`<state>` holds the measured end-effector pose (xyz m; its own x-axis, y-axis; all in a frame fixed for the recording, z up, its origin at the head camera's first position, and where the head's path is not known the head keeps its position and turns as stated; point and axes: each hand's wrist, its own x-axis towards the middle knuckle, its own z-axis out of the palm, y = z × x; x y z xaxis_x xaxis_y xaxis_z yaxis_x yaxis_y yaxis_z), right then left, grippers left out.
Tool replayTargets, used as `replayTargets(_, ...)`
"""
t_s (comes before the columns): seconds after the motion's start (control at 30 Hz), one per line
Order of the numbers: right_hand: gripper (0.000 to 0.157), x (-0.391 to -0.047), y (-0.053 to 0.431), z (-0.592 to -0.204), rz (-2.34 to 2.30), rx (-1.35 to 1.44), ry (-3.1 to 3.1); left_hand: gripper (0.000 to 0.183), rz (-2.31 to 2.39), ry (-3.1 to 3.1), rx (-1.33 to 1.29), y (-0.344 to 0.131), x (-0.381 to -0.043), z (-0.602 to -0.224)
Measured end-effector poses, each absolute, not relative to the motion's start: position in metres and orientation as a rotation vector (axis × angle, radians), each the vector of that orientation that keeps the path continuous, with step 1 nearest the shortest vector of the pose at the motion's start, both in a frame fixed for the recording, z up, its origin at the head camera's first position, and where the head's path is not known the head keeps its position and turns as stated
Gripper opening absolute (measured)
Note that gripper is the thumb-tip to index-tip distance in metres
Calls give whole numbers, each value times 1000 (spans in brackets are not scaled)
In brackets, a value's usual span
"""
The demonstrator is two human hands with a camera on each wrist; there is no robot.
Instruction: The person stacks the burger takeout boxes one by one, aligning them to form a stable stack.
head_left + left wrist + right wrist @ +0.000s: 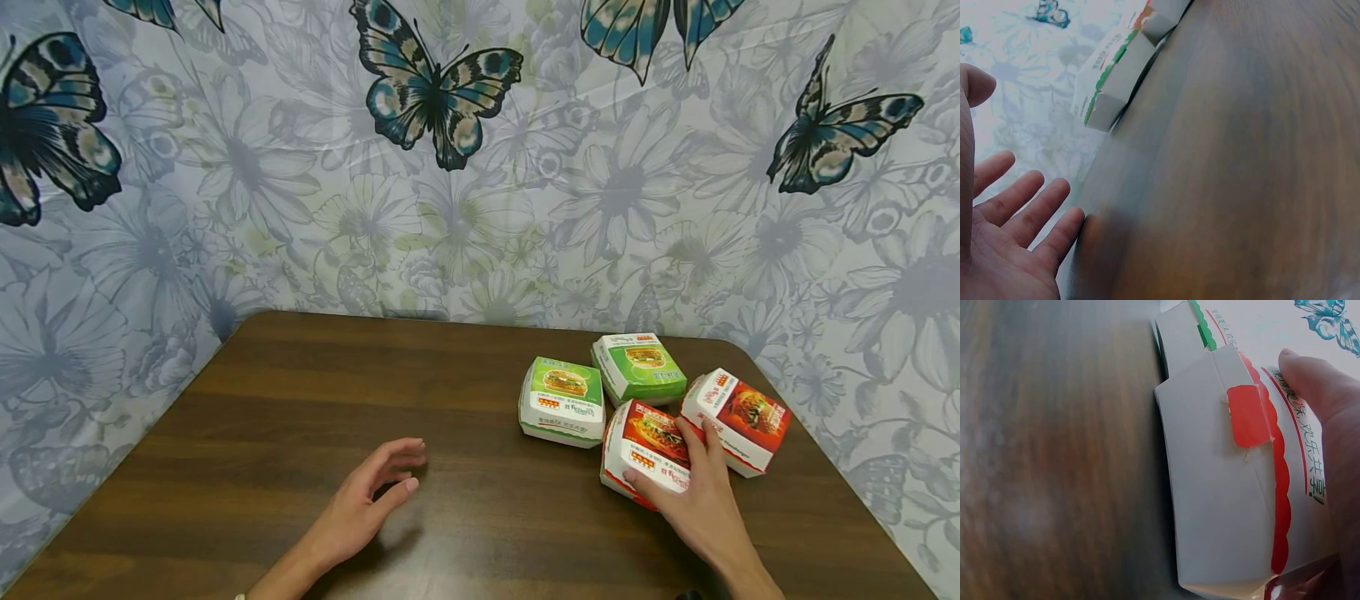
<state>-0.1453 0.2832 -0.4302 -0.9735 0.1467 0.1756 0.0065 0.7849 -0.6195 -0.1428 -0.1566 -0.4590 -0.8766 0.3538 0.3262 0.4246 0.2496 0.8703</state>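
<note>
My right hand (701, 500) grips the nearer red-and-white burger box (645, 454), its thumb on the front side and fingers over the right side. In the right wrist view, that burger box (1222, 481) shows a white side, a red tab and a scalloped red edge, with the thumb along its lid. A second red burger box (738, 421) stands just right of the fingers. My left hand (360, 504) hovers over the table at centre left, holding nothing, fingers loosely bent. In the left wrist view, the left hand (1016, 231) has its fingers spread.
Two green-and-white burger boxes stand close to the red ones: one on the left (562, 400) and one behind (641, 368). All are clustered on the right of the brown wooden table (337, 375). Behind the table hangs a floral cloth (480, 242) with butterflies.
</note>
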Motion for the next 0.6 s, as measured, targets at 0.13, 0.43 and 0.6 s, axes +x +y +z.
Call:
replayTargets(0.13, 110, -146, 283, -431, 945, -110, -2749, 43, -1720, -2428, -770, -157, -143, -459)
replayTargets(0.43, 109, -146, 283, -431, 914, -92, -2699, 42, -1719, -2425, -785, -157, -143, -460)
replayTargets(0.6, 110, -145, 283, -430, 911, -102, -2698, 41, -1708, -2427, -787, -157, -143, -460)
